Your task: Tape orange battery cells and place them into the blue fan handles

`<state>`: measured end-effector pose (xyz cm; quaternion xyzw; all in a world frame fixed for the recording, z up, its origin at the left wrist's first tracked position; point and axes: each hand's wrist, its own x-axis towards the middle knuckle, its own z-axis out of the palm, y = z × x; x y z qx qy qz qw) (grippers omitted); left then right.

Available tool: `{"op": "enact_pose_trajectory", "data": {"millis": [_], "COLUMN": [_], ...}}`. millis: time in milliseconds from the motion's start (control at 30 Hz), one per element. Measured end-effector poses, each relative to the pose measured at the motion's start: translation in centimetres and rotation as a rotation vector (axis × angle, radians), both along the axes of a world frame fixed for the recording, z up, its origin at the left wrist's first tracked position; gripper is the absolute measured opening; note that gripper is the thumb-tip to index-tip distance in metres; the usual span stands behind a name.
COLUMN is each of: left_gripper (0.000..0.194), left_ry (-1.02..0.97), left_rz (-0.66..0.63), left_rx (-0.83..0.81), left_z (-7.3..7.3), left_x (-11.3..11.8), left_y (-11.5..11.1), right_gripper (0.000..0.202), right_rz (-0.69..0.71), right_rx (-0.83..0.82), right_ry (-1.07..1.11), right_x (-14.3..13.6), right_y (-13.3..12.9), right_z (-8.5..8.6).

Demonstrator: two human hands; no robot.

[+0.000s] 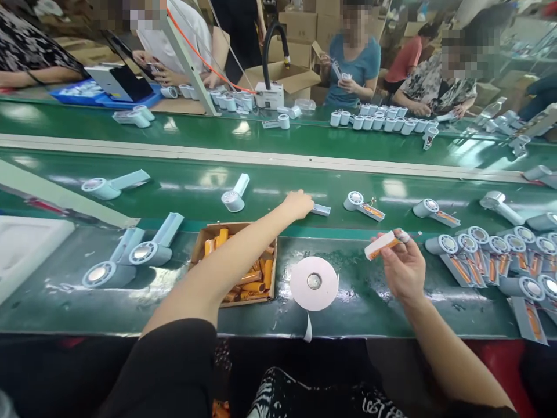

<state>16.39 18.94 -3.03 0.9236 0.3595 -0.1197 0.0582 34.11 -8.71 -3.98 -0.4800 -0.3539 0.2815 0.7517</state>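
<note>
My left hand (298, 204) reaches out over the green belt, its fingers closed around the head of a pale blue handheld fan. Only that fan's handle (321, 209) sticks out to the right; the head is hidden under my hand. My right hand (404, 267) is raised above the near bench and grips an orange battery (390, 246) with a white strip along it. Below my left forearm sits a cardboard box (273, 290) of orange batteries (252, 277). Between my arms lies a roll of white tape (300, 284), its loose end hanging over the bench edge.
More fans lie along the belt, one (354, 201) with an orange battery in its open handle. Several fans (496, 244) crowd the bench at right; two (150, 253) stand at left beside a white tray (26, 244). Co-workers sit across the line. A slanted post (65, 191) crosses at left.
</note>
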Motion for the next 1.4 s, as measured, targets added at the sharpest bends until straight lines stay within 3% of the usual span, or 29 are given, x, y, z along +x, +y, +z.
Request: {"op": "enact_pose_trajectory", "data": {"millis": [67, 200, 300, 433, 667, 767, 867, 1033, 1200, 1333, 1400], "left_gripper": [0.021, 0.022, 0.026, 0.031, 0.041, 0.048, 0.044, 0.040, 0.035, 0.033, 0.032], "left_ry": [0.001, -0.005, -0.024, -0.067, -0.128, -0.141, -0.143, -0.147, -0.149, -0.157, -0.160], "left_rz": [-0.041, -0.071, -0.060, -0.013, 0.062, 0.087, 0.096, 0.101, 0.098, 0.108, 0.117], "left_rx": [-0.038, -0.114, -0.128, -0.112, -0.124, -0.134, -0.142, -0.128, -0.124, -0.112, -0.109], "left_z": [-0.2, 0.5, 1.1, 1.3, 0.5, 0.2, 0.2, 0.4, 0.7, 0.7, 0.7], "left_x": [-0.4, -0.5, -0.4, 0.0, 1.4, 2.0, 2.6, 3.2, 3.8, 4.5, 4.8], "left_y": [0.4, 1.7, 2.1, 1.6, 1.1, 1.0, 0.6, 0.0, -0.4, -0.6, -0.7], "right_gripper": [0.045, 0.038, 0.024, 0.020, 0.019, 0.016, 0.021, 0.026, 0.024, 0.025, 0.026], "right_rz": [0.040, 0.160, 0.250, 0.222, 0.255, 0.378, 0.464, 0.318, 0.561, 0.378, 0.359], "right_rx": [-0.022, -0.099, -0.201, -0.290, -0.289, -0.276, -0.314, -0.421, -0.338, -0.551, -0.609], "right_ry": [-0.084, -0.284, -0.528, -0.849, -1.030, -1.185, -1.423, -1.467, -1.523, -1.399, -1.426], "right_x": [0.8, 1.3, 1.5, 2.0, 3.3, 3.4, 3.3, 3.1, 2.8, 3.7, 4.1], "right_y": [2.2, 9.2, 13.8, 16.7, 16.9, 16.1, 15.7, 16.0, 15.4, 15.8, 16.1], "right_z": [0.5, 0.7, -0.1, -1.7, -2.4, -1.9, -1.3, -0.4, -0.6, -0.7, -0.6]}}
